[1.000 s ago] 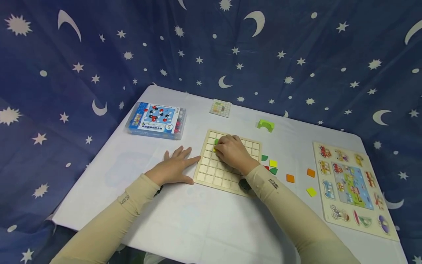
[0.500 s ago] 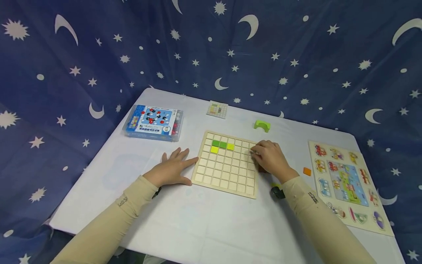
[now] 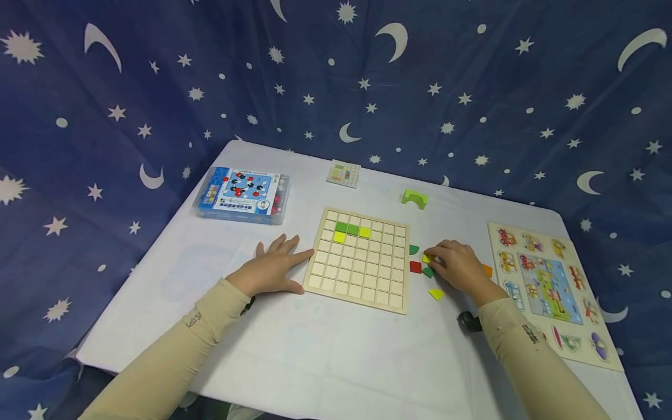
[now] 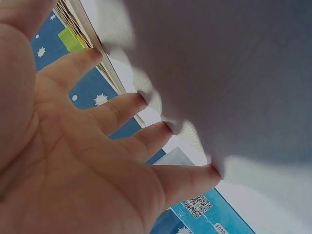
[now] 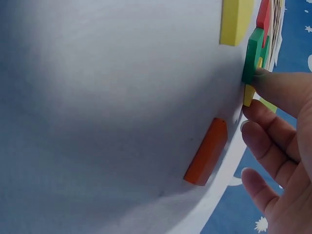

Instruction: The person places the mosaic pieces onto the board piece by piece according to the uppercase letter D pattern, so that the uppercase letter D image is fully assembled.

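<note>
My left hand (image 3: 271,269) rests with spread fingers on the table, its index finger touching the left edge of the wooden grid board (image 3: 356,303). In the left wrist view the fingertips (image 4: 209,178) press on the white cloth. Two green squares (image 3: 353,230) and two yellow squares (image 3: 339,237) lie in the board's upper-left cells. Right of the board, my right hand (image 3: 461,268) pinches a yellow square tile (image 5: 249,95) between thumb and index finger. Close by lie a red square (image 3: 415,267), two green quarter-round tiles (image 3: 413,249) and another yellow tile (image 3: 436,294).
An orange tile (image 3: 487,270) shows partly behind the right hand. A picture puzzle board (image 3: 511,233) stands on the table's right side. At the back are a small pattern card (image 3: 343,174) and a green arch block (image 3: 415,199); a clear molecule-kit box (image 3: 241,195) lies left.
My right hand has left the board's upper-left cells, uncovering the green and yellow squares, and moved right to the loose yellow tile. The left hand has stayed in place.
</note>
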The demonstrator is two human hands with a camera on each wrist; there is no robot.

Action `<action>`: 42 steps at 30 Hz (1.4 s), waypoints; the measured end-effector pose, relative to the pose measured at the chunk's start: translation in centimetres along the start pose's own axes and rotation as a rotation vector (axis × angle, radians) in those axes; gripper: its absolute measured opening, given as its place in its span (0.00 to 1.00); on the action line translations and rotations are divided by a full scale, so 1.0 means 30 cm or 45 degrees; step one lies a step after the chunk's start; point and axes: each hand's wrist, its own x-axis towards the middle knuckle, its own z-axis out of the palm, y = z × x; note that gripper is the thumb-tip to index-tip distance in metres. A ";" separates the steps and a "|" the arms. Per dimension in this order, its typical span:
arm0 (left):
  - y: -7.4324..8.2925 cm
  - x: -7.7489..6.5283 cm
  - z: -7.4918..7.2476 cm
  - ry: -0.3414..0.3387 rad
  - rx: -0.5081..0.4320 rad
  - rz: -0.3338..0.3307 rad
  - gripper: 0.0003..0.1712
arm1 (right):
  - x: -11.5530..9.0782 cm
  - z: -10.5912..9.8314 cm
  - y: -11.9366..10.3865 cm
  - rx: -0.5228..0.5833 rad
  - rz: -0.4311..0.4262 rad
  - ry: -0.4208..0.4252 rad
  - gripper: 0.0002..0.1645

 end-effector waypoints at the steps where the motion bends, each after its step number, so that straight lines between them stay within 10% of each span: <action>1: 0.000 0.000 0.000 0.000 -0.005 0.001 0.51 | 0.000 0.002 0.001 0.000 -0.003 0.003 0.17; 32: 0.008 -0.006 -0.007 0.007 0.002 -0.009 0.50 | 0.007 0.009 0.000 0.053 -0.019 0.044 0.17; 42: 0.004 -0.008 0.000 0.001 -0.017 -0.012 0.50 | 0.086 -0.036 -0.116 0.138 -0.144 0.150 0.18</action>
